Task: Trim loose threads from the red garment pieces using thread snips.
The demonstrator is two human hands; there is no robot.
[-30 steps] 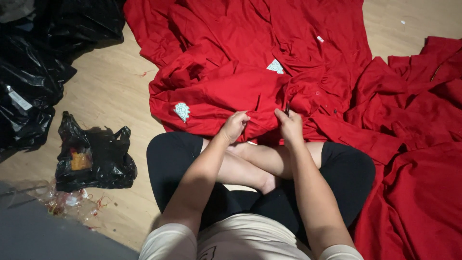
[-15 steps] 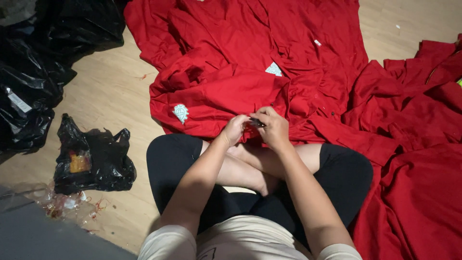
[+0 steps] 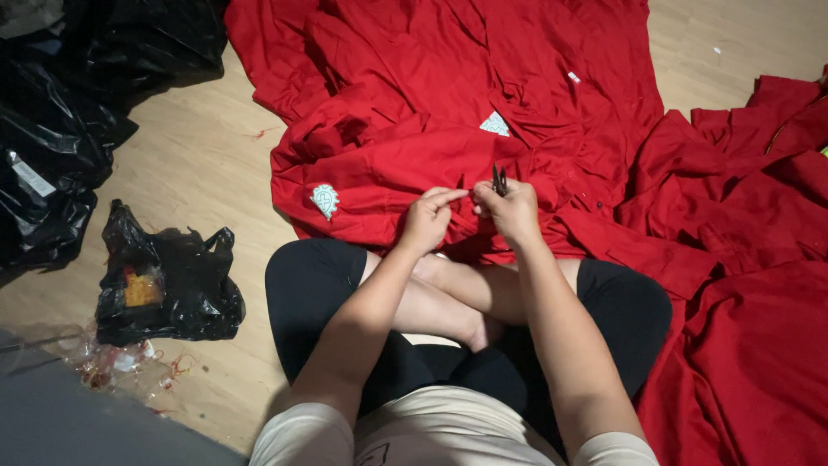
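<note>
At nine o'clock a small black bag (image 3: 164, 280) lies on bare wooden floor (image 3: 198, 173). The left hand (image 3: 429, 221) pinches the near hem of the red garment (image 3: 388, 164) at centre. Touching it, the right hand (image 3: 511, 210) grips small dark snips (image 3: 498, 179), closed around them. Red cloth crowds three o'clock.

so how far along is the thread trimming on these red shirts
Done: hard to tell; red thread scraps lie on the floor. In hand: the left hand pinches the red shirt on the lap, and the right hand holds small dark snips. Left: more red garments lie spread around.
</note>
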